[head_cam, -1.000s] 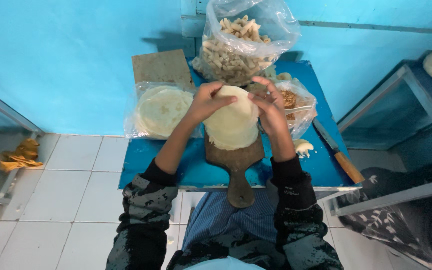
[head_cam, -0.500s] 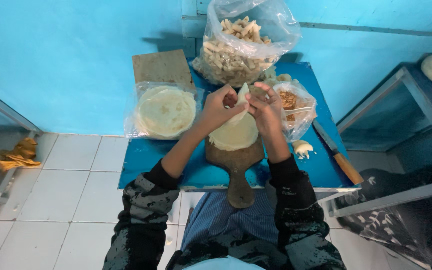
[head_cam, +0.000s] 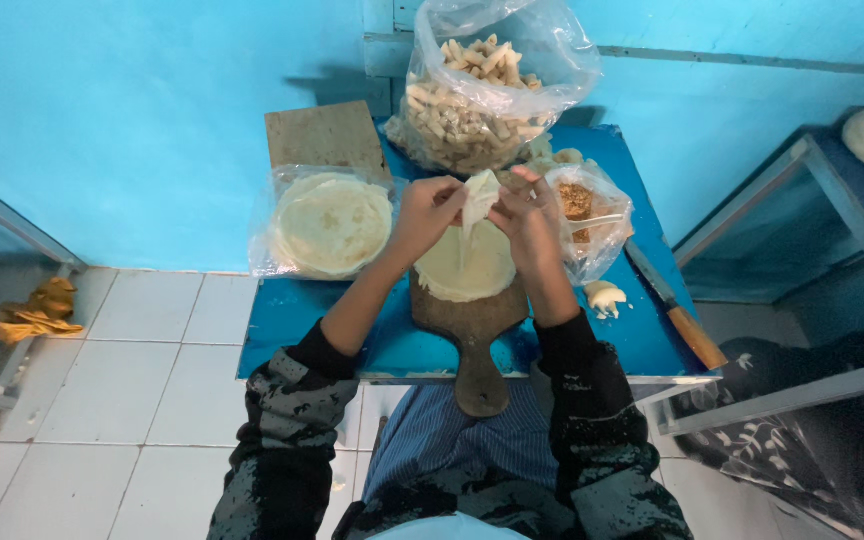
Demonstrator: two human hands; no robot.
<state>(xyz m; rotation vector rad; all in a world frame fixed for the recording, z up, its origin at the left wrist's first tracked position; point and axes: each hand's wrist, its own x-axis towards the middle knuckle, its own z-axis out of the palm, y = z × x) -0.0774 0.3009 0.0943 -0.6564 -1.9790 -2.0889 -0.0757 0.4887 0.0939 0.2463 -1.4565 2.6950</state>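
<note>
Wrapper [head_cam: 479, 197] pinched between my left hand [head_cam: 430, 212] and right hand [head_cam: 532, 215], folded, hanging long-axis vertical, tip up, above the stack of wrappers [head_cam: 464, 265] on the wooden board [head_cam: 474, 330]; blue desk [head_cam: 292, 315] beneath.

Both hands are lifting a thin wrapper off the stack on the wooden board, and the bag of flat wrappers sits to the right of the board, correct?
Not quite. In the head view the bag of flat wrappers sits to the left of the wooden board. Both the left hand and the right hand do hold the thin wrapper above the stack.
</note>
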